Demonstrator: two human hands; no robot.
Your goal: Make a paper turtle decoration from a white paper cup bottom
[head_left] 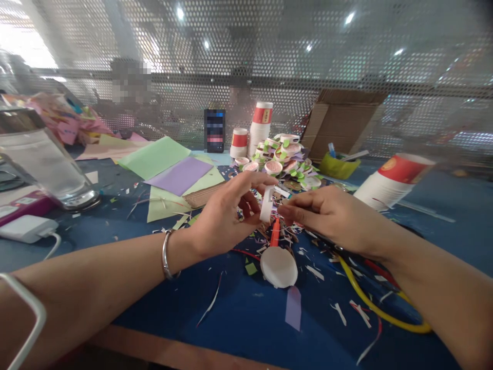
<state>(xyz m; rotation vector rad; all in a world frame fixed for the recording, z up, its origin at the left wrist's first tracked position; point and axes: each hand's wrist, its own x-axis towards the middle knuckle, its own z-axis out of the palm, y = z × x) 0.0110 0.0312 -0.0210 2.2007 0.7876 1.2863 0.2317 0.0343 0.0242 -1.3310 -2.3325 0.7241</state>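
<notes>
My left hand (233, 213) grips a small white paper ring (266, 204), apparently cut from a paper cup, between thumb and fingers. Just to its right is my right hand (327, 213), fingertips pinched together; whatever they hold, if anything, is too small to make out. Below the hands, a white round paper cup bottom (279, 267) lies on the blue table (162, 313). An orange-red marker (275, 231) points away behind it. A purple paper strip (293, 308) rests nearer the front edge. Paper scraps lie around both hands.
Stacked paper cups (262, 128) stand behind a pile of small cut cup pieces (283, 154). Another cup stack (395, 180) leans at right, beyond yellow-handled scissors (365, 293). Left are coloured paper sheets (154, 159) and a water glass (50, 164). A phone (214, 131) stands at the back.
</notes>
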